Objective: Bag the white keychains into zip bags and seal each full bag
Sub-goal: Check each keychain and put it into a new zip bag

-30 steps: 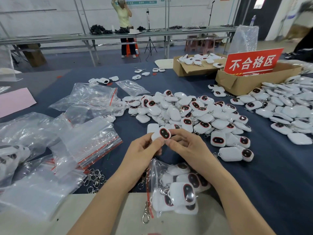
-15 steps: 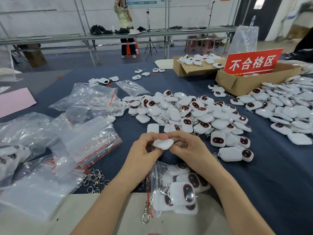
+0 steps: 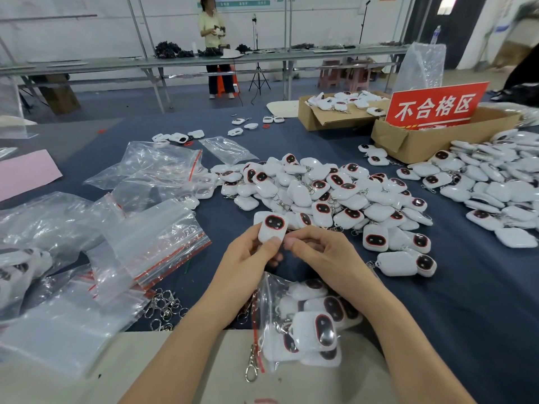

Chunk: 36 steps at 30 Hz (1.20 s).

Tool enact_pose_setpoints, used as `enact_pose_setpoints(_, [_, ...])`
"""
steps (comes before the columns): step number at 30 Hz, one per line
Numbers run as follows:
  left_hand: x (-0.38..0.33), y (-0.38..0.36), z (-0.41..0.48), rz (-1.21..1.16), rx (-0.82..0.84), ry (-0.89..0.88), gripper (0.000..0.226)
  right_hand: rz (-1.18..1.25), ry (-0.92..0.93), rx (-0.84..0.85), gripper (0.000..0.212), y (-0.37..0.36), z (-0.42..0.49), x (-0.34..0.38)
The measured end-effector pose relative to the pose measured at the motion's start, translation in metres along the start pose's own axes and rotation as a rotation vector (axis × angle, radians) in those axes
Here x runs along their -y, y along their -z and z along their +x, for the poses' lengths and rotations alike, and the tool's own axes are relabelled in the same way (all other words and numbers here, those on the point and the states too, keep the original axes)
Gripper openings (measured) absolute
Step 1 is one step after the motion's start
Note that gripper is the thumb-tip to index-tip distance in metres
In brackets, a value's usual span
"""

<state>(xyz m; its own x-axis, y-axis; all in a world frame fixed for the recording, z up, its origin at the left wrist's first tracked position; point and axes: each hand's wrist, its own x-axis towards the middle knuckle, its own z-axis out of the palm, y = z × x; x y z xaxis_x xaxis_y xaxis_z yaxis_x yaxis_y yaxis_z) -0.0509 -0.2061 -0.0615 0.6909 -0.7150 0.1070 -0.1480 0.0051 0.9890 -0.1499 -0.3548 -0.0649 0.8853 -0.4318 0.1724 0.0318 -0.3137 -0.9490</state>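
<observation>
Keychains [image 3: 318,330], white with dark red-rimmed faces, lie packed in a zip bag [image 3: 266,290] at the near edge of the table [image 3: 481,301], between the two forearms, with a metal clip [image 3: 251,367] sticking out of the bag's lower left. Just beyond the bag the hands are together over the blue cloth. The left hand [image 3: 248,258] grips one keychain [image 3: 272,228] upright, face toward the camera, thumb on its lower edge. The right hand [image 3: 318,252] has its curled fingertips pinched at that keychain's lower right edge (whether on the body or the ring is too small to tell). To the left lie loose clasps [image 3: 163,310] and a stack of empty bags [image 3: 151,246] with red zip strips. Behind the hands sits a big pile [image 3: 320,193] of loose keychains, and a second heap [image 3: 495,182] spreads along the right side. Farther back stand a cardboard box [image 3: 423,141] carrying a red sign [image 3: 436,104] and another box [image 3: 326,119] holding more keychains. Beyond the table, a person [image 3: 211,33] stands at a long bench.
</observation>
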Motion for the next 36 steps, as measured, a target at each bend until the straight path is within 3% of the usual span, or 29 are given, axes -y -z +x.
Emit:
enact_pose_setpoints(4, [-0.002, -0.003, 0.000, -0.163, -0.091, 0.100, 0.032, 0.013, 0.000, -0.012, 0.019, 0.001, 0.001, -0.001])
enact_pose_setpoints(8, [-0.019, 0.023, -0.013, -0.125, -0.146, 0.227, 0.023, 0.050, -0.015, 0.008, 0.019, 0.002, 0.000, 0.000])
enact_pose_setpoints(15, [-0.047, 0.069, -0.075, 0.125, 0.133, 0.441, 0.028, 0.072, -0.014, 0.011, 0.018, 0.001, 0.000, 0.004])
enact_pose_setpoints(18, [-0.051, 0.055, -0.083, 0.118, 0.211, 0.438, 0.022, 0.055, -0.019, 0.013, 0.020, 0.001, 0.000, 0.004])
enact_pose_setpoints(27, [-0.050, 0.014, -0.069, 0.108, 0.080, 0.442, 0.015, 0.038, -0.005, 0.026, 0.019, -0.001, 0.001, 0.002])
enact_pose_setpoints(31, [-0.050, 0.013, -0.069, 0.185, 0.141, 0.453, 0.025, 0.054, -0.001, 0.024, 0.016, -0.001, 0.000, 0.003])
enact_pose_setpoints(36, [-0.052, 0.018, -0.071, 0.157, 0.124, 0.469, 0.030, 0.068, -0.017, 0.020, 0.029, 0.001, -0.001, 0.005])
